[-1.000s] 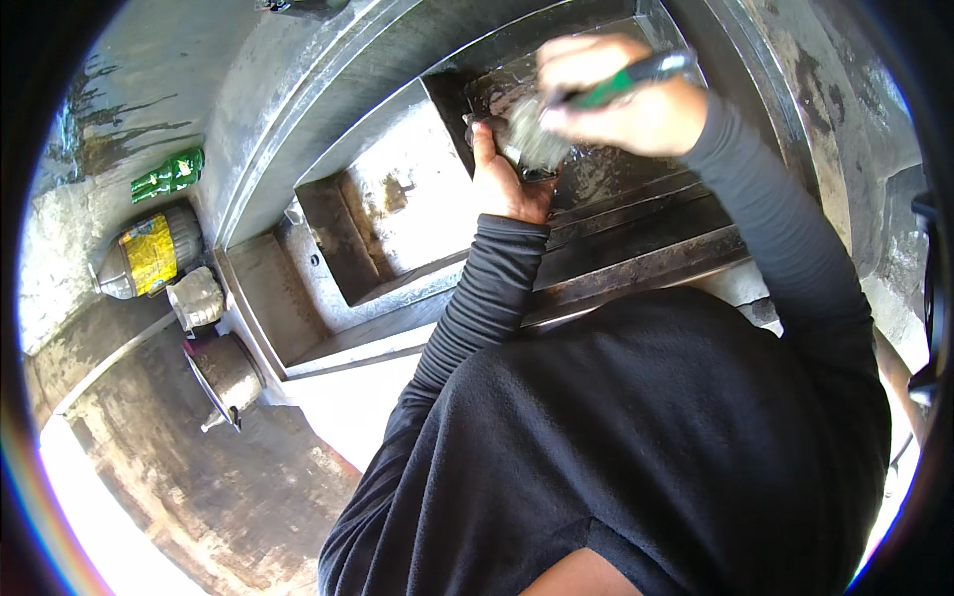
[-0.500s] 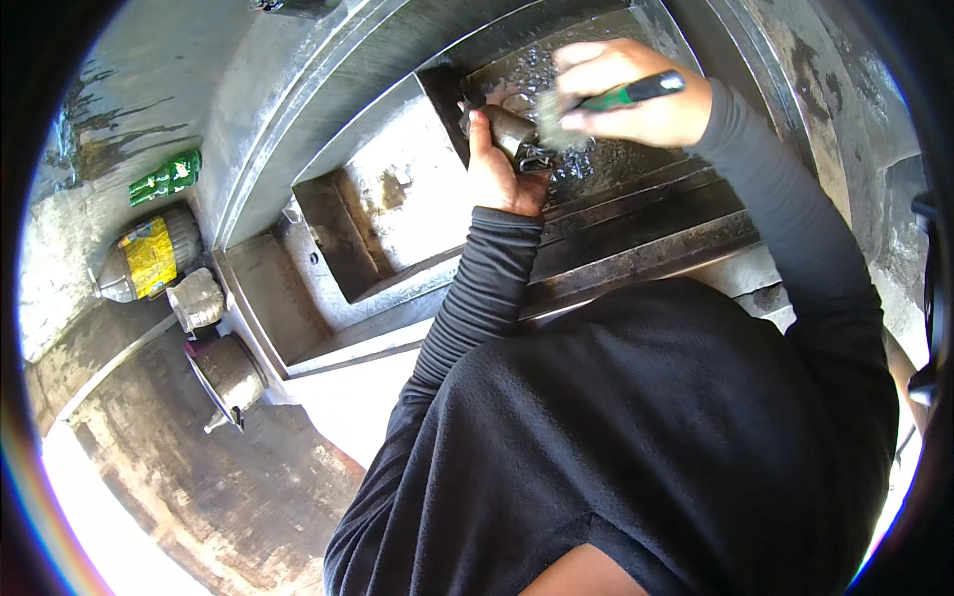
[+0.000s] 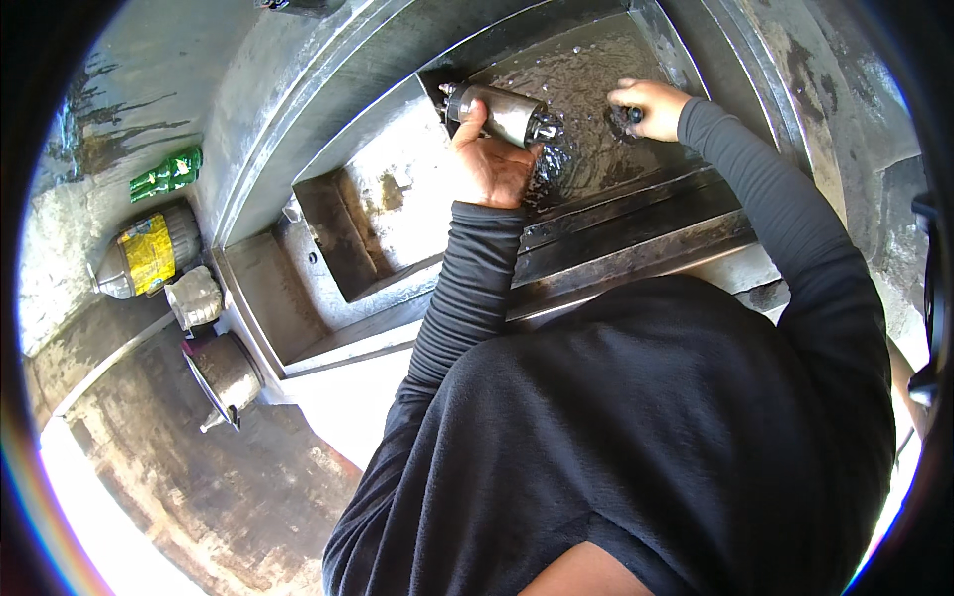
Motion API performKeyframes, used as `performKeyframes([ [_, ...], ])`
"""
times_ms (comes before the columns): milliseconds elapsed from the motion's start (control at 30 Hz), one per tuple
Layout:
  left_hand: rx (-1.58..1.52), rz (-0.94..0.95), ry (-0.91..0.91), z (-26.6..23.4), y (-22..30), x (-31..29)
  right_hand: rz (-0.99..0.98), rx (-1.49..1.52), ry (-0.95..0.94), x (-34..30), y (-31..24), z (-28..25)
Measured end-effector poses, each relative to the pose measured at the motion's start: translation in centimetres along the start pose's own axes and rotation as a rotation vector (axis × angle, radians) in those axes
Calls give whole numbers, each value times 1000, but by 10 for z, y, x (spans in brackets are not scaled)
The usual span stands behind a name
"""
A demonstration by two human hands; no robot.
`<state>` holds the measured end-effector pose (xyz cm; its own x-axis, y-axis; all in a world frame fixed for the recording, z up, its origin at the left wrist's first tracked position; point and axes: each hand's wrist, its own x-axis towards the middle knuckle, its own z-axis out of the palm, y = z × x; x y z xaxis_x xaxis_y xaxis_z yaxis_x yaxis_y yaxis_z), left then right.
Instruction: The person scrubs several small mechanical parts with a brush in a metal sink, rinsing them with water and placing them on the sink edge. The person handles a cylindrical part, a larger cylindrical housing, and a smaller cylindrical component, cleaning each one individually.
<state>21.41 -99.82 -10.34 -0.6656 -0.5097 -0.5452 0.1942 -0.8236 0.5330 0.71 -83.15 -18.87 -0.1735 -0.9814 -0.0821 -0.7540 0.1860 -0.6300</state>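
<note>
Tilted over the liquid in the metal wash basin, a cylindrical metal part rests in my left hand. My thumb lies over its side, and liquid drips from its right end, which has dark fittings. My right hand is closed round a brush low at the liquid, to the right of the part and apart from it. Only the dark end of the brush handle shows; its bristles are hidden under the hand and liquid.
A raised pale tray section adjoins the liquid on the left. Beyond the basin's left side stand a green bottle, a plastic bottle with a yellow label, a pale container and a round metal piece.
My right hand has moved the brush away from the metal part, right and down to the liquid. My left hand has shifted slightly left, turning the part nearer level.
</note>
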Motion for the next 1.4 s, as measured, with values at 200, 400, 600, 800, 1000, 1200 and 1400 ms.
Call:
performKeyframes([
  [200, -65, -3, 21, -1, -4, 10, -205, 481, 468, -3, -59, -64],
  [400, -177, -67, 35, 0, -9, 18, -564, 145, 501, -33, -158, -93],
  [600, -180, -98, 281, 14, -1, 11, -507, -73, 189, -31, -143, -49],
  [800, 20, -34, 253, 8, -6, 13, -638, -29, 346, -18, -151, -49],
  [1000, -60, -93, 139, -6, -6, 23, -630, -6, 391, -16, -164, -55],
  [1200, 72, 47, 283, -2, -8, 5, -296, 78, 131, -29, -115, -60],
  [1400, 543, 306, -101, -3, -10, -11, 84, 76, 97, 13, -26, -15],
])
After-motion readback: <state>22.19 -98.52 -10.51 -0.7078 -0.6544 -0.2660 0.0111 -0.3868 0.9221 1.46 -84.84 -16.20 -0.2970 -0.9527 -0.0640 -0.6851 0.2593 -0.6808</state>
